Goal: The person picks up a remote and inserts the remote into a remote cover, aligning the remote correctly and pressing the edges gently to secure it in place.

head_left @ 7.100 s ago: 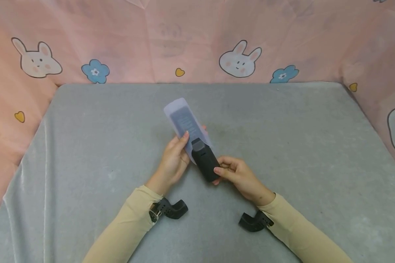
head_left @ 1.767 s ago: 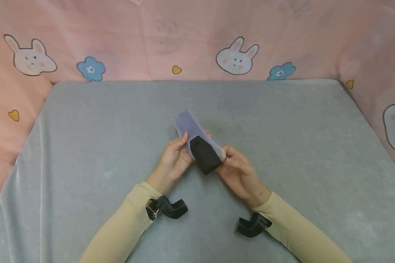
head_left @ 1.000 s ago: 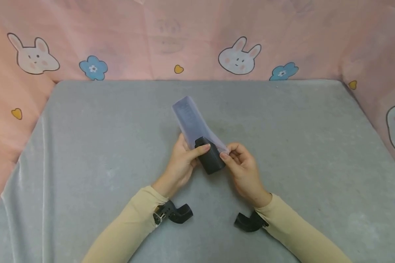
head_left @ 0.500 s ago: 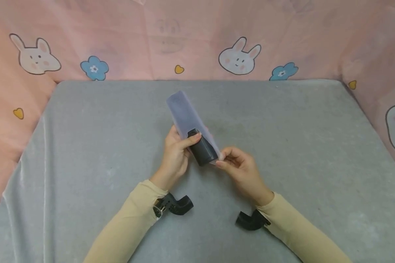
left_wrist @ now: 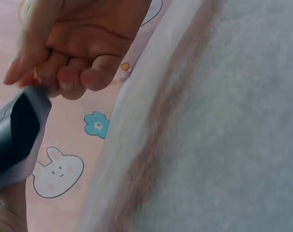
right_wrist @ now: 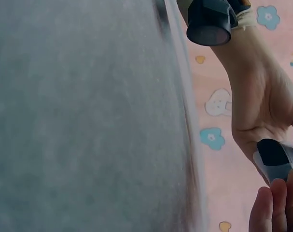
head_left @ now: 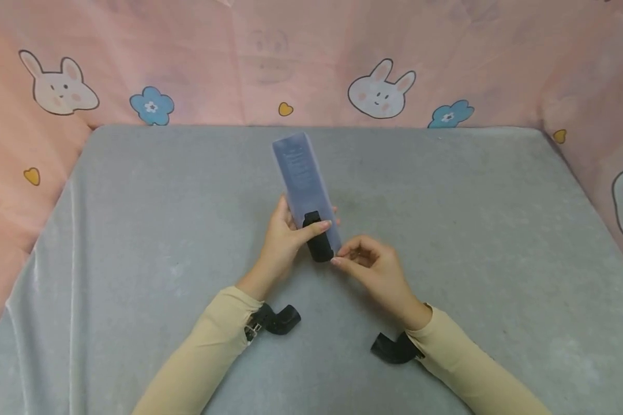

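A long, frosted bluish plastic sleeve [head_left: 302, 173] with faint printed lines tilts slightly left above the table. Against its lower part lies a smooth black object [head_left: 319, 245] with a narrower top; its kind is unclear. My left hand [head_left: 282, 239] grips both, thumb across the black object and the other fingers behind the sleeve. At the lower right corner, my right hand [head_left: 376, 268] pinches the sleeve's edge between thumb and index finger. The right wrist view shows the black end [right_wrist: 273, 152] bordered by frosted plastic. How far the sleeve encloses it cannot be told.
A grey cloth [head_left: 472, 230] covers the table under both hands. Pink curtain [head_left: 311, 57] with rabbits and flowers hangs along the back and sides. Black camera mounts sit on both wrists, the left one [head_left: 282, 320] and the right one [head_left: 394, 349].
Both hands have held the sleeve and black object throughout. The left thumb moved from the sleeve onto the black object. Lately the sleeve has turned more upright; the right hand still pinches its lower corner.
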Tool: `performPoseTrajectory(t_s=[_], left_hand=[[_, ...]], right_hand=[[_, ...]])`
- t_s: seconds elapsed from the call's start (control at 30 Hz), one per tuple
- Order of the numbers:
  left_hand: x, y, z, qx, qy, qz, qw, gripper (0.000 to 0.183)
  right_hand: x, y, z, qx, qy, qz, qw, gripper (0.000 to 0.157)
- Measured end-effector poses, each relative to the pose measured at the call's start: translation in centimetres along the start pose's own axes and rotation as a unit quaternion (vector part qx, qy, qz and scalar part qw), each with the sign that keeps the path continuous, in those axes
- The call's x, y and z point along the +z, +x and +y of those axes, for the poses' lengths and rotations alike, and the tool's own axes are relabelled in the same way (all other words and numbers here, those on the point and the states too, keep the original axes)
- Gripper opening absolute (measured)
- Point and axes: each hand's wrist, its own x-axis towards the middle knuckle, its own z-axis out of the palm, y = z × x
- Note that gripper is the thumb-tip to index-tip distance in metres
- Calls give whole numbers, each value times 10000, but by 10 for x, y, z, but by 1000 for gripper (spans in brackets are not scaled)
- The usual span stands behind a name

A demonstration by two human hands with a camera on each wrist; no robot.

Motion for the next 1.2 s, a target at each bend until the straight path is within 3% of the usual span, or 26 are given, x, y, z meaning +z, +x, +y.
performPoseTrajectory(t_s=[0.2,0.37,0.53,0.73,1.2], left_hand=[[-3,0,2,-310,-46,-192,9993,59],[-2,0,3,-367,-163,-130,9991,59],[-3,-1,2,-418,41,-229,9989,58],[-2,-1,0,-479,280,-477,9973,61],[-3,-1,0,-651,296,-517,9961,66]], right_hand=[[-4,2,-1,595,553,30,9967,16],[-5,3,2,958,1364,-181,9858,14],[-6,4,6,961,1862,-291,9774,15],[-6,4,8,968,2056,-303,9734,20],[-11,6,10,1258,1827,-288,9747,15]])
